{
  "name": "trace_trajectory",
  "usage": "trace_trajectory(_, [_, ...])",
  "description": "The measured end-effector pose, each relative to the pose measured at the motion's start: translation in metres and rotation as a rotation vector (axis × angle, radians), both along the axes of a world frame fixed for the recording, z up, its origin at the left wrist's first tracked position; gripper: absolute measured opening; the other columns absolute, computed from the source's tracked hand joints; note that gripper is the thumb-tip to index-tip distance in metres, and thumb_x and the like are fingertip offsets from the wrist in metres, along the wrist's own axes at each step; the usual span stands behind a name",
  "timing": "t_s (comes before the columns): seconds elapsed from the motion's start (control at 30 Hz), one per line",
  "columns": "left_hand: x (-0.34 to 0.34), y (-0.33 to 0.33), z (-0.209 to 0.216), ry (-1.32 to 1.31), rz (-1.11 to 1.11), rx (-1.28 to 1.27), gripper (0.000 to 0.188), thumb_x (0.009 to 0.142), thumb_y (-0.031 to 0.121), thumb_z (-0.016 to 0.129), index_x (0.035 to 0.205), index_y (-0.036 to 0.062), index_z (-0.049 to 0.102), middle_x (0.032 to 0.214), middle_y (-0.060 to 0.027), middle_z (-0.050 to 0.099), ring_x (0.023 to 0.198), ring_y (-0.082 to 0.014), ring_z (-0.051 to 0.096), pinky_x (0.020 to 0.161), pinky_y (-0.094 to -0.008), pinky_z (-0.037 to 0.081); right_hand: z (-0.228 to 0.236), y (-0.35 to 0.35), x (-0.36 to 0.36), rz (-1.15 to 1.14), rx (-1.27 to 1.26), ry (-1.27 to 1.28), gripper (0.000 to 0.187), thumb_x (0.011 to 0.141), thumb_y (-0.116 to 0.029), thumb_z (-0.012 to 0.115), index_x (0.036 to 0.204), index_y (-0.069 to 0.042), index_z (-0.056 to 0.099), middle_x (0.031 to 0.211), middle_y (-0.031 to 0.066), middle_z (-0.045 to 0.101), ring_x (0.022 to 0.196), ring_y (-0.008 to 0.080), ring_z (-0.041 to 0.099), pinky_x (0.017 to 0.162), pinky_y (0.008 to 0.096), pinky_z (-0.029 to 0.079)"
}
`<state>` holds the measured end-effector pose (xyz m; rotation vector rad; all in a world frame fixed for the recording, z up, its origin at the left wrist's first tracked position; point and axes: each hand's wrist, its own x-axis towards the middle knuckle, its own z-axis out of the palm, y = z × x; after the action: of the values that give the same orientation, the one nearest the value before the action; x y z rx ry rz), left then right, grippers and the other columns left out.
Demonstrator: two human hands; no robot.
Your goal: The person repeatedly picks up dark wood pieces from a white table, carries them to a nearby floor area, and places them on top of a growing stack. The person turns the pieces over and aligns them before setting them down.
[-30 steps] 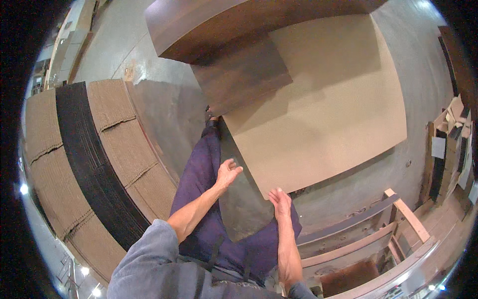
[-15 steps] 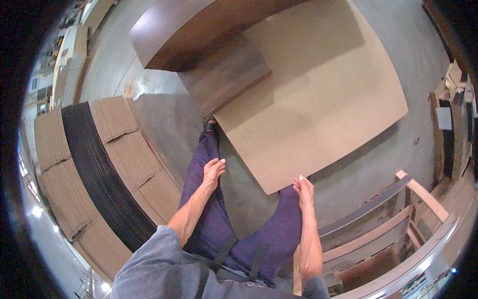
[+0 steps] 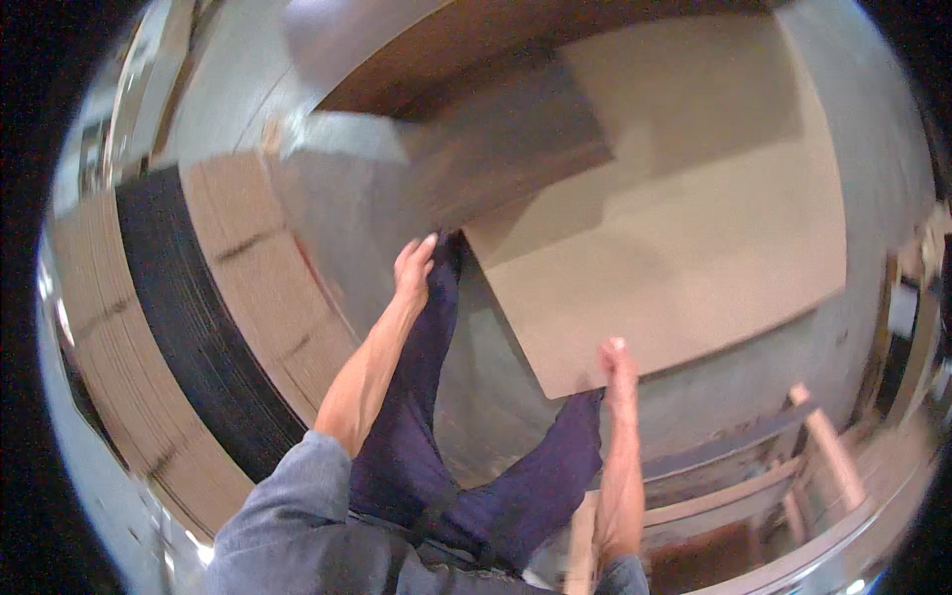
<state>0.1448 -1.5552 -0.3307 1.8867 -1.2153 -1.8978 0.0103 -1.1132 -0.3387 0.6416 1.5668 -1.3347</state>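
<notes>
My left hand point(image 3: 415, 266) is held out over my left leg, near the close corner of a dark wood-grain panel point(image 3: 516, 134). Its fingers are stretched out, with nothing seen in them. My right hand point(image 3: 618, 365) is curled closed at the near edge of a large flat tan board point(image 3: 694, 258). Blur hides whether its fingers grip that edge. The dark panel lies partly over the board's far left part. Behind it a larger dark brown panel point(image 3: 466, 50) stands up from the floor.
Stacks of brown cardboard sheets point(image 3: 283, 288), with a black band of sheets point(image 3: 203, 288) between them, stand at my left. A wooden frame point(image 3: 729, 506) is close at my right. More boards point(image 3: 897, 317) stand at the far right. Grey concrete floor point(image 3: 347, 198) shows between.
My left hand has reached forward and slightly left, toward the dark panel. The fingers of my right hand have curled in at the board's edge. The whole view has shifted and blurred.
</notes>
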Motion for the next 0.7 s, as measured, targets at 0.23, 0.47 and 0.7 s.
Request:
trace_trajectory(0.23, [-0.034, -0.048, -0.094, 0.316, 0.472, 0.004, 0.041, 0.097, 0.046, 0.055, 0.108, 0.0071, 0.061, 0.102, -0.0032, 0.065, 0.085, -0.0145, 0.053, 0.077, -0.0292, 0.042, -0.021, -0.141, -0.249, 0.482, -0.133, 0.247, 0.090, 0.095, -0.066, 0.039, 0.147, 0.007, 0.033, 0.153, 0.0247, 0.034, 0.142, 0.0352, 0.033, 0.119, 0.0480, 0.019])
trace_trajectory(0.47, [-0.091, -0.092, -0.133, 0.336, 0.336, -0.270, 0.050, 0.101, 0.037, 0.048, 0.131, -0.0027, 0.056, 0.125, -0.0067, 0.061, 0.120, -0.0150, 0.051, 0.104, -0.0305, 0.036, -0.058, -0.318, -0.375, 0.591, -0.267, -0.021, 0.084, 0.095, -0.062, 0.044, 0.149, 0.002, 0.032, 0.152, 0.0156, 0.038, 0.137, 0.0329, 0.039, 0.118, 0.0475, 0.024])
trace_trajectory(0.7, [-0.122, -0.127, -0.134, 0.145, 0.290, -0.293, 0.036, 0.096, 0.024, 0.049, 0.119, -0.0026, 0.058, 0.108, -0.0259, 0.062, 0.107, -0.0369, 0.059, 0.093, -0.0433, 0.044, -0.111, -0.362, -0.413, 0.823, -0.023, 0.116, 0.083, 0.081, -0.017, 0.078, 0.150, -0.008, 0.032, 0.148, 0.0107, 0.044, 0.131, 0.0281, 0.043, 0.110, 0.0418, 0.039])
